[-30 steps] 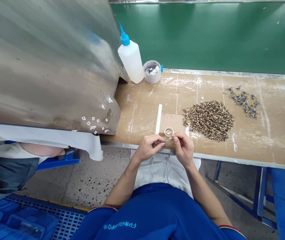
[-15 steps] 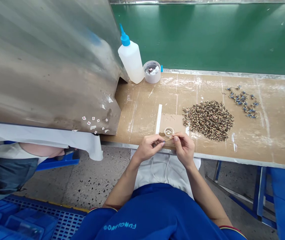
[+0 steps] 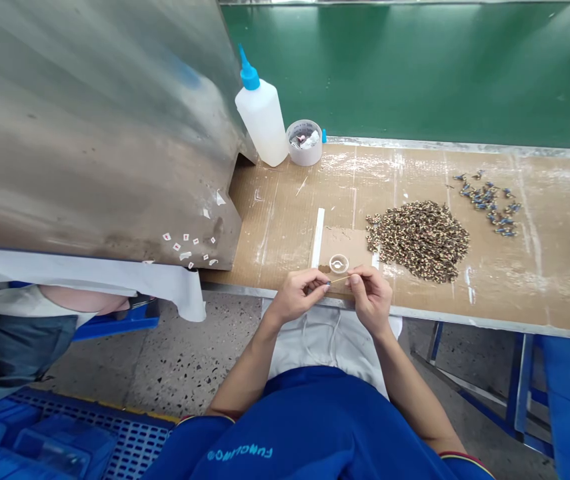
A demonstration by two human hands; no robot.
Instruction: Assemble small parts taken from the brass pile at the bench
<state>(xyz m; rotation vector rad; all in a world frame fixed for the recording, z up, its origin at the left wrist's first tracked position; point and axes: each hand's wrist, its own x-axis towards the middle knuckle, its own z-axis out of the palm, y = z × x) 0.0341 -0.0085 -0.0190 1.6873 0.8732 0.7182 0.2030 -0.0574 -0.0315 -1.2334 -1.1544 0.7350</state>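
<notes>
My left hand (image 3: 301, 294) is closed, pinching a small blue-tipped piece (image 3: 329, 283) between thumb and fingertips. In my right hand (image 3: 371, 297) a thin tan stick, like a toothpick (image 3: 341, 279), is pinched, its far end reaching to the small piece. Just beyond the fingers sits a small clear round cup (image 3: 339, 263) with something white in it, on a cardboard pad (image 3: 349, 241). To the right of my hands lies a large heap of small dark-and-gold pieces (image 3: 419, 240). Farther right is a scattered group of blue-tipped pieces (image 3: 493, 207).
A white squeeze bottle (image 3: 263, 123) with a blue nozzle stands beside a round tub (image 3: 305, 153) of scraps. A large metal panel (image 3: 99, 133) borders the left. Behind the cardboard-covered table (image 3: 285, 227) runs a green surface (image 3: 415, 73). Another person's arm (image 3: 85, 298) shows at left.
My right hand has drawn slightly to the right, and more of the stick shows between my hands. The left hand stays almost in place.
</notes>
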